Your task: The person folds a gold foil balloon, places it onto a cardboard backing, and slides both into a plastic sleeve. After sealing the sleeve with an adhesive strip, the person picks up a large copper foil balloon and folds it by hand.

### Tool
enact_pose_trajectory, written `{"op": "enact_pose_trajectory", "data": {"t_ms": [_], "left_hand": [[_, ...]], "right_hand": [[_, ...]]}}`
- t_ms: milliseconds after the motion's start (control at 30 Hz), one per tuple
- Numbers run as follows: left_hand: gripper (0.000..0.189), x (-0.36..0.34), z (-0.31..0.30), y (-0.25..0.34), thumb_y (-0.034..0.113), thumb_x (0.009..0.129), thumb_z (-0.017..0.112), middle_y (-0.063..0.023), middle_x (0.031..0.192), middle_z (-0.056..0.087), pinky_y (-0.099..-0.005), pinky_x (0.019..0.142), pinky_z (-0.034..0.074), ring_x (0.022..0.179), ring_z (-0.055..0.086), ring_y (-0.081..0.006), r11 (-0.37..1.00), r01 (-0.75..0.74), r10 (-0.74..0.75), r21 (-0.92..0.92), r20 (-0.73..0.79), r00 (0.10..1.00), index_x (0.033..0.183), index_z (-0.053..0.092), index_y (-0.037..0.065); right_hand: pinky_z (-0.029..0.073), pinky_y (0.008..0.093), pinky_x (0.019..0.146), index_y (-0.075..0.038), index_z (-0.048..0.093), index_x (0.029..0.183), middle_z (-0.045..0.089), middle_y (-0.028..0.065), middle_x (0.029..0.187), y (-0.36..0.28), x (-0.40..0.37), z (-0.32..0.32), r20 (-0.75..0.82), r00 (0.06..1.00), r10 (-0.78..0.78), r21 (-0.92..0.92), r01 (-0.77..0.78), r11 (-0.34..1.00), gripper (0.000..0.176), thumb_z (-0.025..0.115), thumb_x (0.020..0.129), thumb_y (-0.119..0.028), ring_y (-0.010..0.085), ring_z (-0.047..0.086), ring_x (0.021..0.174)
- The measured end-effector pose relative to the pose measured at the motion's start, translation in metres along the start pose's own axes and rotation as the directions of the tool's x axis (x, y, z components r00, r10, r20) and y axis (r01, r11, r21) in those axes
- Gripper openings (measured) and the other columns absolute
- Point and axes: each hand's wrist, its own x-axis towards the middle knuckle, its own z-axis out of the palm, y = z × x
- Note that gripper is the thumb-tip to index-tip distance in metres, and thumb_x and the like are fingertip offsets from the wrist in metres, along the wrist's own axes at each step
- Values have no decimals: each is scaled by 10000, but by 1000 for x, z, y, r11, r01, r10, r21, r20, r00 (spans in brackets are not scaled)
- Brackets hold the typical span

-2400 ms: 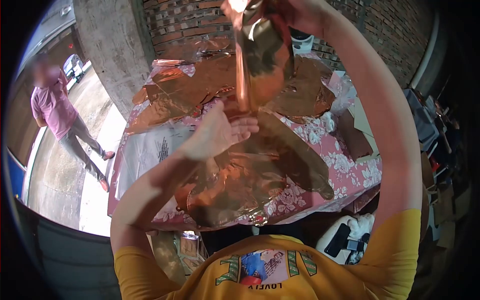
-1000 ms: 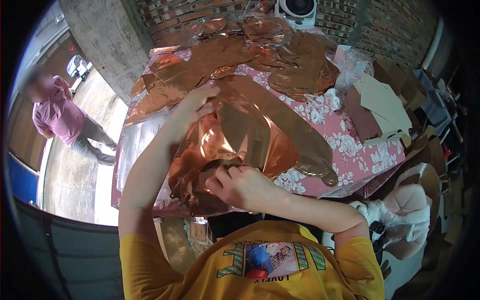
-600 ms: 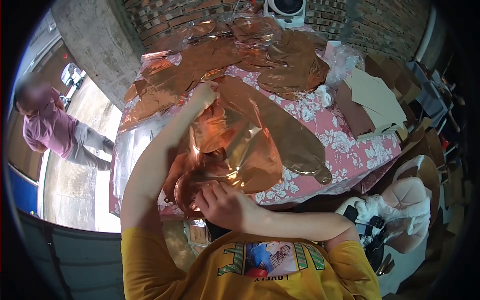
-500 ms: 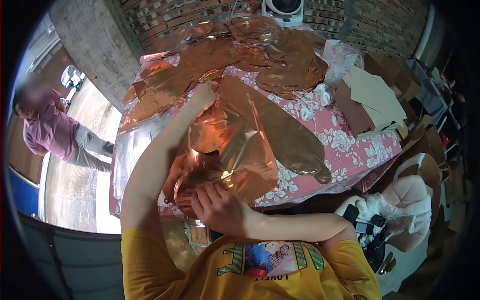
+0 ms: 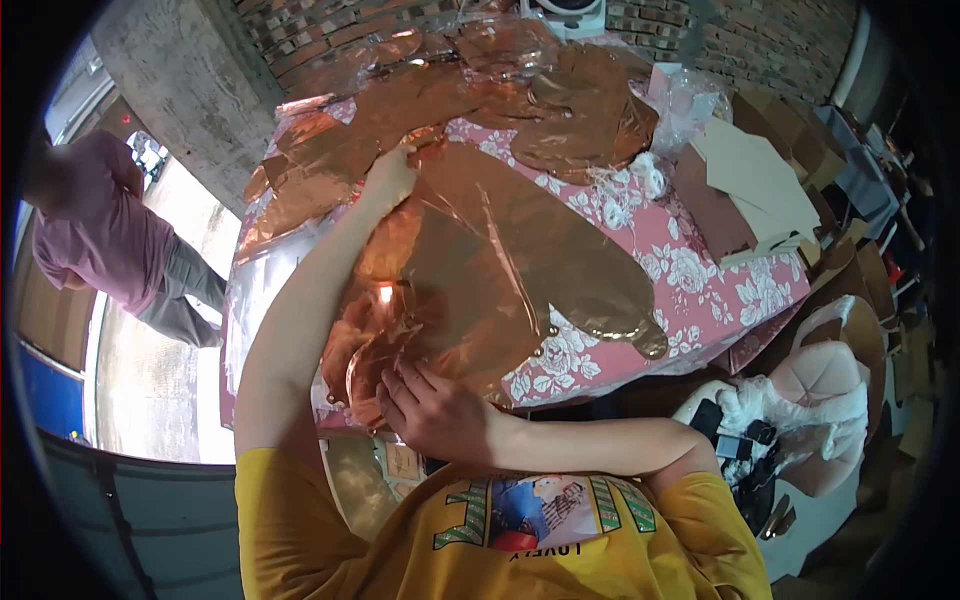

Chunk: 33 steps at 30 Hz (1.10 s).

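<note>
A large copper-coloured foil balloon (image 5: 560, 245), flat and uninflated, lies across the near part of the table with small tabs along its edge. My left hand (image 5: 392, 178) is closed on its far left edge, the fingertips pinching the foil. Near the front edge, my right hand (image 5: 432, 408) rests on the crumpled, curled-over part of the same balloon, its fingers stretched out flat. The thumb of that hand is hidden. Shiny folds of foil bunch up between the two hands.
More copper foil balloons (image 5: 575, 110) lie piled at the back of the pink flowered tablecloth (image 5: 690, 275). White string (image 5: 650, 178) and cream cards (image 5: 750, 185) sit on the right. A padded chair (image 5: 815, 420) stands at the right. A person (image 5: 110, 230) stands outside at left.
The near left part of the balloon has flattened and spread, its raised folds lower now. My left hand has shifted slightly left and away. The person outside has turned.
</note>
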Motion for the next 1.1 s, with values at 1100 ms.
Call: {"op": "enact_pose_trajectory", "data": {"t_ms": [1100], "left_hand": [[1000, -159, -32, 73, 600, 835, 678, -214, 1607, 203, -619, 1170, 148, 1465, 186, -474, 914, -386, 286, 126, 474, 833, 1568, 198, 119]], "right_hand": [[513, 352, 714, -65, 698, 1041, 647, 71, 1071, 56, -102, -115, 29, 796, 604, -31, -603, 797, 252, 733, 792, -84, 259, 600, 846]]}}
